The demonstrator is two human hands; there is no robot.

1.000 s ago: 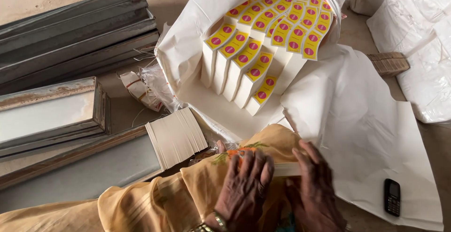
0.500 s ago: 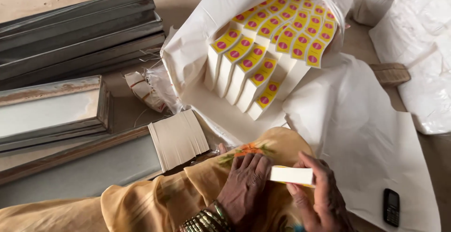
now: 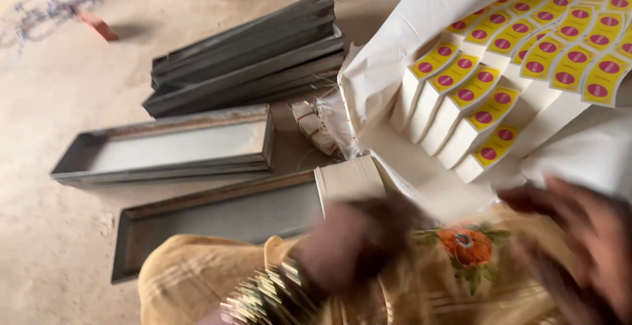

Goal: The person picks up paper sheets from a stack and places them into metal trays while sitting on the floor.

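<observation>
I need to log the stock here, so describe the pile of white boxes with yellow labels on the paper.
The white boxes are slim, rectangular cartons, seemingly cardboard, each with a yellow end label bearing a pink round mark. They lie tilted in overlapping, fanned rows, closed, running toward the upper right out of view. They rest on the white wrapping paper, whose edge folds up behind them. Neither blurred hand touches them; the right hand is nearest, below them.

Dull metal trays (image 3: pixel 171 147), matt paper boxes (image 3: pixel 461 101)

Blurred left hand (image 3: pixel 355 243) and right hand (image 3: pixel 582 233) hovered over yellow floral cloth (image 3: pixel 461 259), below stacked yellow-labelled white boxes (image 3: pixel 487 101).
</observation>
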